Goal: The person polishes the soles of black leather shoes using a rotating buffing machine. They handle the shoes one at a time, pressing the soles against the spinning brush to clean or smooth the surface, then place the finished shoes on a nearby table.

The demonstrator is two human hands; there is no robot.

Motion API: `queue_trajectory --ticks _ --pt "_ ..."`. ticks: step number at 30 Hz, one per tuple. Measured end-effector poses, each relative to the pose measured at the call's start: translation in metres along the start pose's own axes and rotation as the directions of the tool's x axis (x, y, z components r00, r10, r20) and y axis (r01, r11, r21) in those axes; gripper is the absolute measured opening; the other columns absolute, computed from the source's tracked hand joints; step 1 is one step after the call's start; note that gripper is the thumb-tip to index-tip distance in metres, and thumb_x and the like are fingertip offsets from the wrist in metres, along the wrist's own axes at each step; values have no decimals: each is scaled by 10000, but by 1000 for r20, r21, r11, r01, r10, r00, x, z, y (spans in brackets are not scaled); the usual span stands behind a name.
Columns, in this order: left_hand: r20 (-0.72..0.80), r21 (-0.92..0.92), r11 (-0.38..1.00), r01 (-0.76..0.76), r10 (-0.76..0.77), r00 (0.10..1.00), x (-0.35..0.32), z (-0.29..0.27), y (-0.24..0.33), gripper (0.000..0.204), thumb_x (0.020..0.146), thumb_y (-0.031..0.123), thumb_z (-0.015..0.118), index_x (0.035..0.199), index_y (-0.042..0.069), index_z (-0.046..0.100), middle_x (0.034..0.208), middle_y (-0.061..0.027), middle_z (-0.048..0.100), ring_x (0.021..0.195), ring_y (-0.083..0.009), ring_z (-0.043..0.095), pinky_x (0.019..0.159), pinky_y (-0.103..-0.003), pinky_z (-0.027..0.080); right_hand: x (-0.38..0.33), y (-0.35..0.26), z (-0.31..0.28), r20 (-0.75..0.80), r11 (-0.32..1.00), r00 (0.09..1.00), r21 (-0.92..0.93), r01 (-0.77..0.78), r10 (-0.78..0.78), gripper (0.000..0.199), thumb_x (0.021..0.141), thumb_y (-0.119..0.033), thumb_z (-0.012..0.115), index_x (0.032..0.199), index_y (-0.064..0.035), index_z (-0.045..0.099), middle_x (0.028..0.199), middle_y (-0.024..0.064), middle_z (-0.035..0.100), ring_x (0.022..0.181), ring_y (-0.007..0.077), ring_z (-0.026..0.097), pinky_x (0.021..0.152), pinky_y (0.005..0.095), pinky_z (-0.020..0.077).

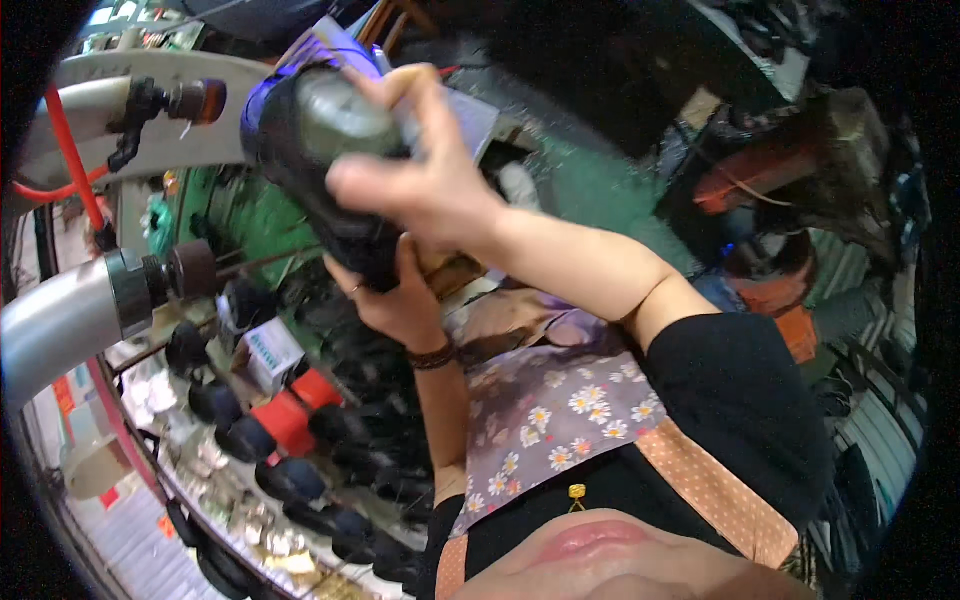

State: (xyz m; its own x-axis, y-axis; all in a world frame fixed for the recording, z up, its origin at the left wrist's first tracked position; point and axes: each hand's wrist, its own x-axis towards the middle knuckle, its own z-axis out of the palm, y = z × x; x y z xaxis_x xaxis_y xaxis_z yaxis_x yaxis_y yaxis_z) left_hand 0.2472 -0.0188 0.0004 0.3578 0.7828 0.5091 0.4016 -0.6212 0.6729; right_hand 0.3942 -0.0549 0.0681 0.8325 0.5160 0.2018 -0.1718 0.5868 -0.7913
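A dark, shoe-like item [335, 185], probably a black shoe, is raised in front of me, with a greyish-green rounded patch at its far end. My left hand [392, 305], a bracelet at its wrist, is closed round the near, lower end. My right hand [440, 175] curves over the right side, thumb and forefinger apart with the item between them. Motion blurs that thumb, and the other right fingers are partly hidden. Behind the item's far end a purple-lit, pale surface [335, 45] shows in part.
At left, grey metal machine arms [65, 320] end in dark round knobs, with a red hose [72, 165] beside them. Below, black shoes [245, 438], red pieces [283, 420] and a white box [270, 352] fill a rack. Reddish machinery [765, 180] stands right, over a green floor [590, 185].
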Motion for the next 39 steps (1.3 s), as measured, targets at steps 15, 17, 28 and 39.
queue_trajectory --ticks 15,17,28,39 --pt "-63 113 992 52 -45 997 1 -3 10 833 729 239 816 1382 -42 381 1185 -253 594 1064 -354 606 894 -398 473 190 -114 -273 -600 996 799 83 19 35 289 837 -218 582 1046 -17 583 934 101 653 829 243 660 769 370 553" --pt "-32 33 995 90 -89 996 2 -4 11 826 746 240 809 1383 -55 374 1199 -240 590 1037 -312 609 890 -379 474 236 -131 -285 -467 993 884 118 28 31 309 865 -273 604 1111 -86 584 1003 97 666 883 272 655 809 392 537" --pt "-30 72 995 69 -67 997 22 -14 -5 828 788 219 775 1423 -46 313 1387 -246 442 1244 -327 477 1057 -389 346 137 -172 -296 -186 664 782 -662 349 -596 290 959 -271 552 1102 -20 580 908 104 680 711 159 627 688 269 512" --pt "-73 46 997 -65 69 995 39 -3 -48 315 800 184 765 886 -2 525 1427 -268 381 1277 -357 438 1065 -407 341 -75 -323 -512 -119 -898 895 -48 -438 -430 408 887 -131 501 1292 -169 470 1283 138 562 1241 368 461 1003 479 400"
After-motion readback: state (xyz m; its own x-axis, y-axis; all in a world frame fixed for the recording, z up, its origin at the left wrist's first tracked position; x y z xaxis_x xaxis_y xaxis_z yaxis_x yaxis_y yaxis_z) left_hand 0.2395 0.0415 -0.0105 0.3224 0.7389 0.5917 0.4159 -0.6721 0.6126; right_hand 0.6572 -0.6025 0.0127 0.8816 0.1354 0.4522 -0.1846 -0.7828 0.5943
